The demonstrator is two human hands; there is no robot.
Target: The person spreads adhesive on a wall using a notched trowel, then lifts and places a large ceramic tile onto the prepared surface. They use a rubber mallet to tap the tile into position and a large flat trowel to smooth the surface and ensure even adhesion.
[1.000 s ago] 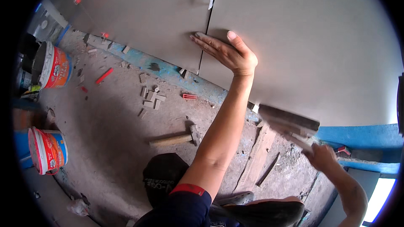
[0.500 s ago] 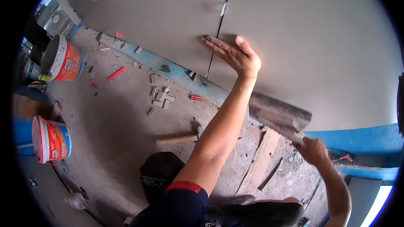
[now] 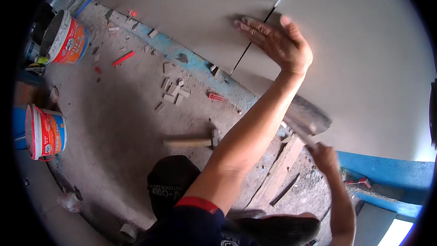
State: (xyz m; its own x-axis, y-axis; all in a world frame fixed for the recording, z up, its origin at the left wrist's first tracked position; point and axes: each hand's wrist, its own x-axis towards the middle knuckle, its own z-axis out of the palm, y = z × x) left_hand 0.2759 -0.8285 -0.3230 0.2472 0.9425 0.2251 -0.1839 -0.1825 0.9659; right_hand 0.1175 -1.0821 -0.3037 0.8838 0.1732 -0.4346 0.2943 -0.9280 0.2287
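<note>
My left hand (image 3: 283, 48) presses flat on large grey wall tiles, its fingers stretched out across the dark joint (image 3: 247, 50) between the left tile (image 3: 191, 18) and the right tile (image 3: 373, 73). A white bit sits in that joint above the hand. Lower right, my right hand (image 3: 325, 158) is closed round the handle of a flat trowel (image 3: 312, 115) with a dark, smeared rectangular blade. The blade is beside the lower edge of the right tile; whether it touches is unclear. My left forearm hides part of the blade.
A hammer (image 3: 189, 142) lies on the dusty floor, near small tile offcuts (image 3: 173, 92) and red plastic pieces (image 3: 124, 58). Two buckets (image 3: 73, 41) (image 3: 51, 132) stand at the left. A wooden board (image 3: 277, 173) lies below the trowel. Blue wall base (image 3: 387, 168) runs at right.
The view has shifted, so the floor things appear farther up and left. My left hand has slid a little rightward on the tiles. The trowel has moved too, still in my right hand.
</note>
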